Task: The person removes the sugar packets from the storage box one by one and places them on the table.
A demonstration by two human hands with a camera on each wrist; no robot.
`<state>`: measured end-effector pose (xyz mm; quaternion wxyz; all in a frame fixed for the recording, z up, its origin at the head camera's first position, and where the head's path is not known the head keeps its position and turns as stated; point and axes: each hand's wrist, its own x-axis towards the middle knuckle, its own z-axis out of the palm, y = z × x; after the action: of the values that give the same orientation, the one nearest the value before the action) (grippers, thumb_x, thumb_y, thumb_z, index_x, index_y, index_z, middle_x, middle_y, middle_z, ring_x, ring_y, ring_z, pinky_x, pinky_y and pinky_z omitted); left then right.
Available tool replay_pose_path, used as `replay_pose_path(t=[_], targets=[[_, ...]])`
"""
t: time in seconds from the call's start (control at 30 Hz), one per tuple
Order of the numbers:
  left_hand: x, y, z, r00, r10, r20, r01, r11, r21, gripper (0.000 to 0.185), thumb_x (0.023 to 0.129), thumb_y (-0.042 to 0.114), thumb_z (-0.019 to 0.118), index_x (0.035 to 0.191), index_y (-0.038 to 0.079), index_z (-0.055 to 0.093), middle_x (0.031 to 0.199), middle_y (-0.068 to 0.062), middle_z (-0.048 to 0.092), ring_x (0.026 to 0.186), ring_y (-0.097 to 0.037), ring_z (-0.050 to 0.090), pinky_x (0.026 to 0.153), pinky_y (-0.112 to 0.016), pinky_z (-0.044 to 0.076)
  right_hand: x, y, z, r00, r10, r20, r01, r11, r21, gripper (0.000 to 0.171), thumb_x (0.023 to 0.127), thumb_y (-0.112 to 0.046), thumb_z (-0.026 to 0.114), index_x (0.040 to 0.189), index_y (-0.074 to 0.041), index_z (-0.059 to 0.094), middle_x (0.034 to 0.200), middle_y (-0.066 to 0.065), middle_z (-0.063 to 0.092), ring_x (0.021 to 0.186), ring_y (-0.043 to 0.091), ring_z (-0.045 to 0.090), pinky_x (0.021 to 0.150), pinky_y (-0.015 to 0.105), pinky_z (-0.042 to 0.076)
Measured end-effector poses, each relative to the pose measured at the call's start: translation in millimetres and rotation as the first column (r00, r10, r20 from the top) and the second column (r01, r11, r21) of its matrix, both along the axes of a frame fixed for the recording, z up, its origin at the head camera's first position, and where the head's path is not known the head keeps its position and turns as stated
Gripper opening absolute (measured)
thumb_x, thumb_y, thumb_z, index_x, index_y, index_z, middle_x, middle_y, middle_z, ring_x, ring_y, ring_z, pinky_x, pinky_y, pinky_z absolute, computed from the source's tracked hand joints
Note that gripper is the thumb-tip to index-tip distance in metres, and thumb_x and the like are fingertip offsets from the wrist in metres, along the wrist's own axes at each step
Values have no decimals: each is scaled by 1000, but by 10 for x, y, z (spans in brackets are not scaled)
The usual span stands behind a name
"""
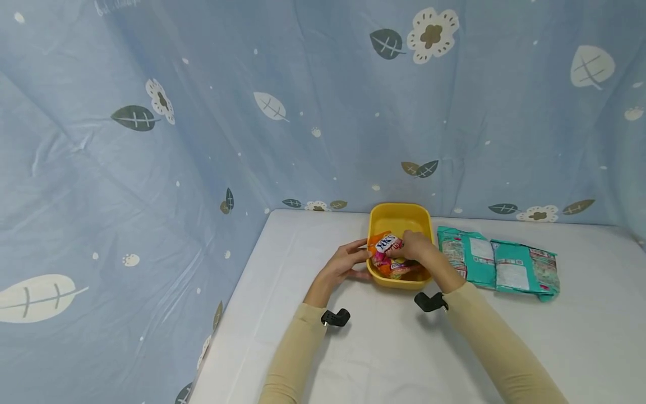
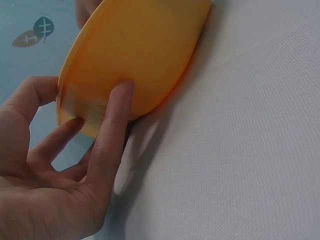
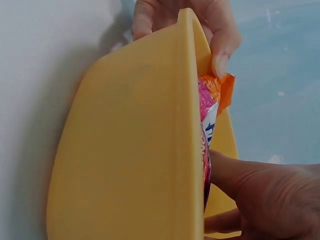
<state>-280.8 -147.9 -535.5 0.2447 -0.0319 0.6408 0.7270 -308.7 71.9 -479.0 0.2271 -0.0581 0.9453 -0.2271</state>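
Observation:
A yellow plastic basin (image 1: 400, 212) stands on the white table near the back curtain. Inside lies a shiny candy bag (image 1: 387, 243) with an orange end and "FOX'S" lettering, on top of another colourful candy bag (image 1: 396, 269). My left hand (image 1: 347, 260) holds the basin's left side, thumb at the rim by the orange end and fingers spread against the outer wall. My right hand (image 1: 416, 247) reaches in over the right rim and grips the upper bag, its thumb along the wrapper in the right wrist view; some fingertips are hidden.
To the right of the basin lie two teal packets (image 1: 476, 255) side by side, with white label panels. A blue patterned curtain (image 1: 353, 112) hangs behind the table and along its left side. A black wrist camera (image 1: 335, 318) sits on each sleeve.

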Motion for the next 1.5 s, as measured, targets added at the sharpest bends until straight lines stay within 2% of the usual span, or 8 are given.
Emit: replay_pose_path(t=[0.2, 0.33, 0.6, 0.7, 0.93, 1.1, 1.23, 1.5], targets=[[0, 13, -10, 1000, 5, -1, -5, 1000, -7, 52, 91, 20, 69, 140, 26, 54, 138, -10, 57, 118, -27, 62, 79, -46, 63, 26, 8, -22, 999, -30, -33, 30, 1000, -1, 69, 86, -51, 70, 118, 8, 53, 98, 16, 62, 80, 25, 58, 69, 29, 56], [0, 15, -23, 1000, 10, 3, -10, 1000, -10, 50, 91, 21, 70, 139, 27, 56, 137, -9, 57, 118, -26, 62, 80, -46, 63, 59, 3, -28, 998, -49, -49, 49, 999, -8, 66, 86, -50, 71, 117, 7, 55, 95, 15, 62, 78, 24, 58, 66, 26, 56], [16, 19, -28, 1000, 16, 12, -16, 1000, -4, 49, 90, 22, 71, 137, 26, 57, 135, -8, 59, 117, -27, 62, 80, -46, 62, 108, 14, -63, 995, -24, -100, 20, 999, -34, 63, 87, -46, 70, 117, 7, 56, 96, 16, 62, 77, 24, 57, 62, 24, 52], [21, 13, -30, 1000, 12, 9, -12, 1000, -1, 51, 90, 23, 71, 138, 25, 56, 135, -9, 59, 117, -27, 62, 80, -46, 62, 118, 19, -65, 993, -34, -113, 27, 998, -60, 61, 87, -44, 71, 116, 7, 55, 98, 17, 62, 79, 25, 57, 64, 26, 53], [21, 4, -32, 1000, 13, 18, -13, 1000, 4, 52, 90, 23, 72, 139, 25, 55, 136, -9, 58, 118, -26, 61, 81, -47, 62, 118, 36, -22, 992, -50, -117, 36, 992, -119, 71, 87, -41, 72, 134, 6, 48, 119, 24, 62, 95, 30, 59, 88, 44, 58], [19, 3, -35, 1000, 19, 17, -19, 1000, 9, 51, 90, 22, 71, 139, 25, 56, 135, -9, 59, 118, -26, 61, 80, -48, 62, 111, 73, -3, 989, -71, -130, 47, 982, -181, 75, 88, -39, 71, 143, -1, 39, 129, 24, 58, 103, 33, 57, 91, 47, 58], [12, 10, -35, 1000, 14, 14, -14, 1000, 12, 50, 90, 21, 70, 138, 25, 56, 135, -8, 59, 117, -26, 61, 80, -49, 62, 119, 101, 17, 986, -54, -156, 20, 977, -211, 78, 88, -38, 72, 149, -6, 34, 138, 24, 52, 110, 35, 56, 95, 50, 57], [10, 6, -31, 1000, 17, 26, -17, 1000, 15, 51, 90, 22, 70, 139, 26, 56, 136, -8, 58, 118, -26, 61, 81, -49, 62, 137, 183, 13, 960, 68, -272, -142, 954, -263, 75, 87, -29, 74, 150, -11, 37, 141, 24, 50, 121, 39, 53, 102, 56, 51]])
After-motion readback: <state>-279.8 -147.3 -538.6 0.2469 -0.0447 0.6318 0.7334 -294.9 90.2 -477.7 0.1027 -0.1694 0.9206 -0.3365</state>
